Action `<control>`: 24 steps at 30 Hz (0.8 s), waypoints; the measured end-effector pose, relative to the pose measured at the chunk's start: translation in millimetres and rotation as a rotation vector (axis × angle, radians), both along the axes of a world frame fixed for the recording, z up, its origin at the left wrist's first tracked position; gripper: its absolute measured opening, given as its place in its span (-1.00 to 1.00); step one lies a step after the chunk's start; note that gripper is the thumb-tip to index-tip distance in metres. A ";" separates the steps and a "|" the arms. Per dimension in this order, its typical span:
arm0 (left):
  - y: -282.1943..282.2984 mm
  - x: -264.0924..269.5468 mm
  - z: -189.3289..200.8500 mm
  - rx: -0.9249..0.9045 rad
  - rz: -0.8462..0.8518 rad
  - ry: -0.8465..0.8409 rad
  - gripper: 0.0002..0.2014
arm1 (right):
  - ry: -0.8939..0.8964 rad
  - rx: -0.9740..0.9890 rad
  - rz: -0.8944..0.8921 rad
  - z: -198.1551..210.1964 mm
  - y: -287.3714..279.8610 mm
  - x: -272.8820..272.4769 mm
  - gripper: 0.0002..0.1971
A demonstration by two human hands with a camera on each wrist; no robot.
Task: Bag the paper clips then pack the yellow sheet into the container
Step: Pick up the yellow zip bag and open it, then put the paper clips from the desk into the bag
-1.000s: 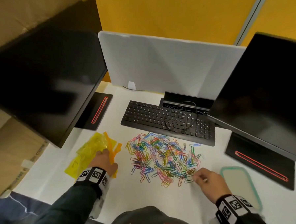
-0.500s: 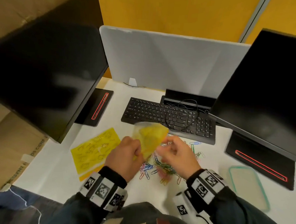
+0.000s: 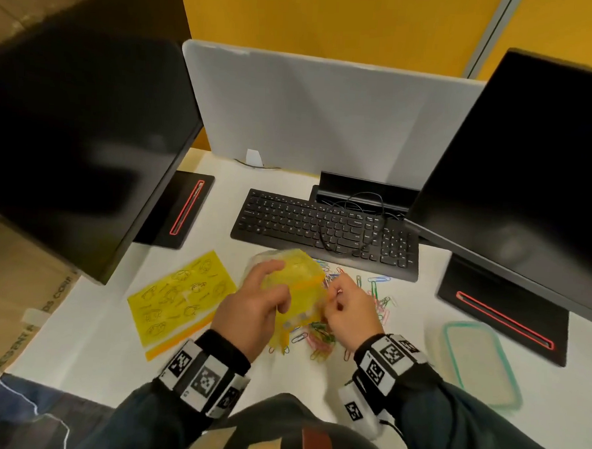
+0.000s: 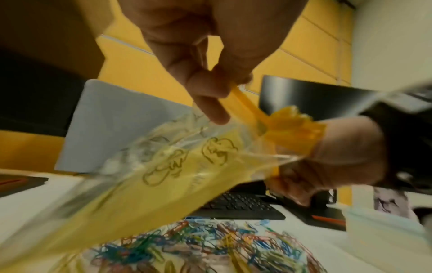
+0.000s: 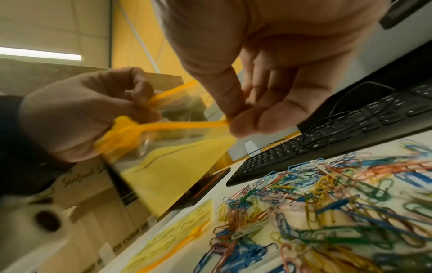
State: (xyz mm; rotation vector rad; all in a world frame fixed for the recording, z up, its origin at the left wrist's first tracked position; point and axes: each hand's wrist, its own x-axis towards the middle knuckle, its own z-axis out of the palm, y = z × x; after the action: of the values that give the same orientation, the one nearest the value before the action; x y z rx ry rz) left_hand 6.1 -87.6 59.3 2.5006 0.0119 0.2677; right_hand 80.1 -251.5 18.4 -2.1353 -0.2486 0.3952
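Both hands are gripping a yellow bag by its orange strip — left hand, right hand — above paper clips strewn across the white surface; yellow sheet lying left.

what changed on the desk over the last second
The left hand lifted the yellow bag off the yellow sheet and carried it right, above the paper clips. The right hand left the pile and now pinches the bag's orange zip strip, both hands pulling the mouth apart. Clips, sheet and container stayed put.
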 end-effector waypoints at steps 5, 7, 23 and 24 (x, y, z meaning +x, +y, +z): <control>1.9 2.5 -8.5 0.076 -0.048 0.075 -0.70 | 0.047 -0.022 -0.117 -9.3 -33.4 24.3 -0.59; 1.4 2.9 -10.1 0.087 -0.038 0.094 -0.70 | 0.000 -0.276 -0.126 -28.0 -57.6 40.9 -0.45; -24.2 -7.5 -12.5 0.008 -0.063 0.182 -0.29 | 0.042 -0.609 0.164 -55.6 -85.4 28.8 -0.07; -24.3 -7.9 -11.4 0.012 -0.071 0.187 -0.20 | 0.033 -0.589 0.138 -56.0 -82.2 29.9 -0.12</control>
State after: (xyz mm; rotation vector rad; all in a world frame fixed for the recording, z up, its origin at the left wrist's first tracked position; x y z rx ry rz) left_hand -1.8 -111.8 47.9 2.5231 -0.0027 0.0036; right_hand 109.9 -333.6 -37.6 -2.6925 -0.2860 0.6449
